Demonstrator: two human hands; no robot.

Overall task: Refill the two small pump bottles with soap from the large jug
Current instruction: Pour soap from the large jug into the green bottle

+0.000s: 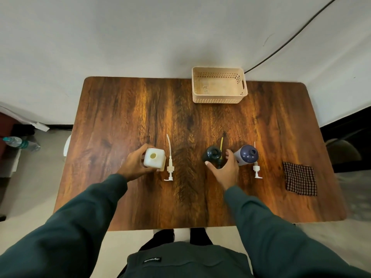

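Observation:
A white square large jug [154, 160] stands uncapped at the table's left, and my left hand [133, 164] wraps around its left side. Its white pump with a long tube [170, 167] lies just to its right. A dark small bottle [212, 154] and a purple-topped small bottle [248, 154] stand open at centre right. My right hand [223, 170] rests between them with fingers spread, thumb by the dark bottle's base, over a dark pump whose yellow tube [221, 142] sticks out behind. A small white pump [256, 171] lies in front of the purple bottle.
A beige perforated basket [218, 100] sits at the back edge of the wooden table [180, 117]. A checked cloth [300, 178] lies at the right. A water bottle [20, 143] lies off the table to the left.

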